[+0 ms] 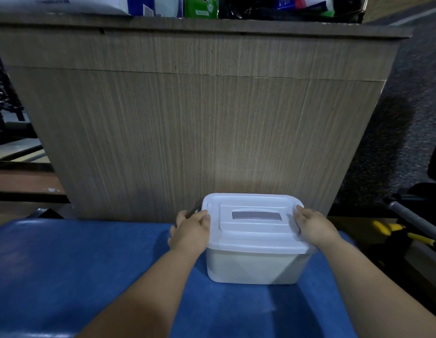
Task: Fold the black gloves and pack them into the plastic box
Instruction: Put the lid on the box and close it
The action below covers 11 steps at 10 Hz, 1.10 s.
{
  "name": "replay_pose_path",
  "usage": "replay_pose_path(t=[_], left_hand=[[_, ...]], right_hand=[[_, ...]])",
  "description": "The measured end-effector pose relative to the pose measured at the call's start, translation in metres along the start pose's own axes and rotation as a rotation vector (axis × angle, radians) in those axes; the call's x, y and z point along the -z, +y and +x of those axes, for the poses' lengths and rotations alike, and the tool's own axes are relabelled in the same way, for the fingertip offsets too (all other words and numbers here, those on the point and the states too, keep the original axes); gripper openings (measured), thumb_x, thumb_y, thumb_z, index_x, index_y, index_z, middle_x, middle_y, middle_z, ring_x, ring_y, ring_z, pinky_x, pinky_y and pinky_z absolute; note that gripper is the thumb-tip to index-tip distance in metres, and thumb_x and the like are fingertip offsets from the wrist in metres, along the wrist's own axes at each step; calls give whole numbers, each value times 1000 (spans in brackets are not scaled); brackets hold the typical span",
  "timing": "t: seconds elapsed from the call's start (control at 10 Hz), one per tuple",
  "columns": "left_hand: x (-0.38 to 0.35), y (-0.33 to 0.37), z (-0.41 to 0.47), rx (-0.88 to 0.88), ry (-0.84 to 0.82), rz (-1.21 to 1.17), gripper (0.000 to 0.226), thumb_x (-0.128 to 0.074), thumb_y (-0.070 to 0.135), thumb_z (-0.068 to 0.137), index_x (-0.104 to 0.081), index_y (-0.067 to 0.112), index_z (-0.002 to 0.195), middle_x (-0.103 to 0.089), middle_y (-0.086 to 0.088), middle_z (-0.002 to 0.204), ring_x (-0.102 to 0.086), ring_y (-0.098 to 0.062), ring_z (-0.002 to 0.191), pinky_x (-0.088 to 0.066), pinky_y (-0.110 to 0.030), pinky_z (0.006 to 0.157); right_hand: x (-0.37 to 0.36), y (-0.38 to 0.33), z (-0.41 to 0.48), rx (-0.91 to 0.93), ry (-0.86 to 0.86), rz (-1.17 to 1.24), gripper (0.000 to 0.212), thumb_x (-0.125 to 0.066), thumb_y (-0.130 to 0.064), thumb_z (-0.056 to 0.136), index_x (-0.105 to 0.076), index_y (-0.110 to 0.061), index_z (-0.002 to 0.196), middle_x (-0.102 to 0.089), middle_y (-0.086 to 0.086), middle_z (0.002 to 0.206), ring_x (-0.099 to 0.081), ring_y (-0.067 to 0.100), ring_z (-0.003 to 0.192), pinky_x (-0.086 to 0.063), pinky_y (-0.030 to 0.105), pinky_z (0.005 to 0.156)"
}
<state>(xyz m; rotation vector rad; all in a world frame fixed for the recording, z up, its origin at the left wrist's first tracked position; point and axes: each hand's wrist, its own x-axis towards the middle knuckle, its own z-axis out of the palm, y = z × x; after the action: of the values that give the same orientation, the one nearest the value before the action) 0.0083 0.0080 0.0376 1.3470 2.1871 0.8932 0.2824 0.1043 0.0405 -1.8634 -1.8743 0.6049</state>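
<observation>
Left hand [191, 230], right hand [314, 225] grip opposite short ends of lidded plastic box [256, 262]; long axis left-right; forearms stretched forward, palms inward.

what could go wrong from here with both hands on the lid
The left hand and right hand grip the lid at its two ends; an uneven pull could tilt the plastic box on the blue surface. No gloves are in view, so the box may be shut without them.

1. Dim scene; a pale pool of light hits the wooden panel [187, 130] beyond the left grip [191, 231] and right grip [313, 225].
2. The plastic box [254, 263] between them shines brightest.
3. Edges bend; corners blur dark.
</observation>
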Motion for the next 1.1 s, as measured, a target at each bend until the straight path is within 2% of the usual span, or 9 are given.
replay_pose_path(t=[0.1, 0.2, 0.3, 0.4, 0.5, 0.7, 0.8, 0.9, 1.1], left_hand=[[-2, -3, 7, -3, -83, -228, 35, -41, 37, 98, -50, 33, 131, -39, 2, 141, -50, -11, 93, -40, -20, 64], [-2, 0, 5, 18, -111, -376, 35, -42, 31, 99, -46, 28, 134, -48, 9, 115, -48, -5, 82, -36, -18, 56], [-3, 0, 3, 8, -84, -410, 37, -46, 29, 98, -47, 27, 135, -51, 8, 114, -50, -8, 86, -39, -19, 60], [-4, -1, 3, -12, -57, -385, 39, -48, 29, 97, -48, 26, 137, -50, 6, 136, -50, -12, 102, -41, -22, 80], [-5, -1, 3, -47, -3, -283, 40, -48, 29, 97, -51, 24, 137, -47, 9, 143, -51, -11, 112, -40, -22, 85], [-8, -1, 1, -96, 100, -121, 41, -49, 33, 97, -49, 29, 138, -53, 0, 137, -54, -20, 118, -43, -27, 88], [-7, 1, 0, -115, 103, -125, 44, -52, 34, 96, -46, 26, 139, -60, 0, 126, -56, -20, 108, -46, -29, 82], [-6, 2, 0, -109, 81, -138, 42, -60, 37, 92, -54, 16, 128, -65, -2, 113, -57, -19, 97, -42, -26, 75], [-6, 5, 2, -101, 81, -24, 32, -56, 35, 93, -59, 14, 117, -65, -3, 107, -54, -16, 87, -42, -26, 70]], right_hand=[[-2, 3, 2, -53, 66, 113, 40, -38, -31, 102, -54, -15, 134, -56, 9, 136, -50, 28, 124, -36, 27, 92], [-1, 8, 4, -20, 61, 225, 39, -48, -14, 98, -52, -16, 137, -54, 7, 139, -48, 26, 129, -32, 20, 90], [-2, 10, 4, -33, 61, 272, 40, -50, -12, 97, -52, -18, 136, -53, 7, 139, -47, 26, 130, -34, 23, 94], [-7, 14, 7, -59, 105, 334, 40, -51, -12, 95, -55, -20, 135, -55, 9, 135, -55, 26, 118, -36, 24, 92], [-10, 16, 7, -107, 142, 407, 41, -47, -14, 93, -59, -23, 131, -56, 13, 132, -57, 25, 96, -42, 27, 83], [-11, 17, 10, -131, 147, 401, 41, -46, -20, 93, -57, -27, 132, -54, 13, 131, -60, 30, 99, -44, 29, 82], [-11, 17, 10, -129, 145, 384, 41, -44, -21, 94, -56, -29, 133, -53, 14, 132, -60, 28, 89, -46, 32, 80], [-11, 17, 11, -126, 148, 374, 42, -44, -21, 94, -55, -29, 134, -52, 14, 133, -60, 29, 96, -48, 35, 88], [-11, 16, 8, -131, 153, 389, 41, -46, -21, 94, -55, -28, 133, -51, 13, 134, -58, 27, 98, -43, 31, 81]])
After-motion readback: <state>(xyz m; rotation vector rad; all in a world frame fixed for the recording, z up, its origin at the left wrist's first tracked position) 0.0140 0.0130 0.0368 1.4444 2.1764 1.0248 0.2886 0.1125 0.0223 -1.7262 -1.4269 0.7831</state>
